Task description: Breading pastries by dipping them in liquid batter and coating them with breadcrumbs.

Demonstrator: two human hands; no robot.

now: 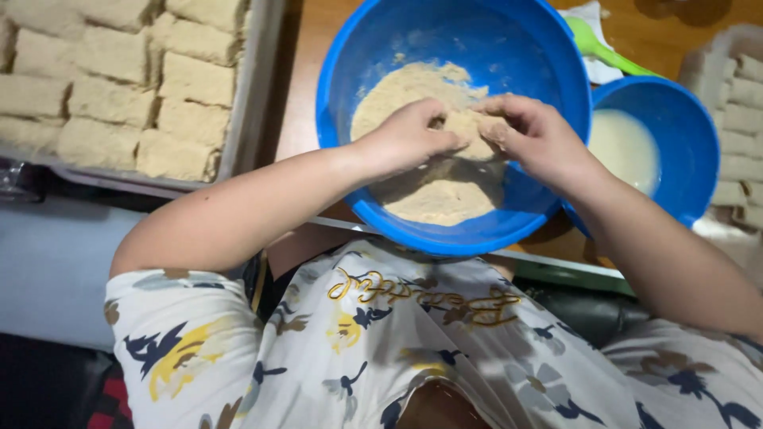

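A large blue bowl (350, 48) holds tan breadcrumbs (397, 87). Both my hands are over it, meeting in the middle. My left hand (409, 137) and my right hand (532, 131) are closed together around a crumb-coated piece (469, 127), pressing crumbs onto it. The piece is mostly hidden by my fingers.
A smaller blue bowl (691, 135) with pale liquid batter sits to the right. A metal tray (254, 87) of several crumbed rectangular pieces lies at the left. More pale pieces (739, 119) are stacked at the far right. A green utensil (604, 52) rests on paper behind the bowls.
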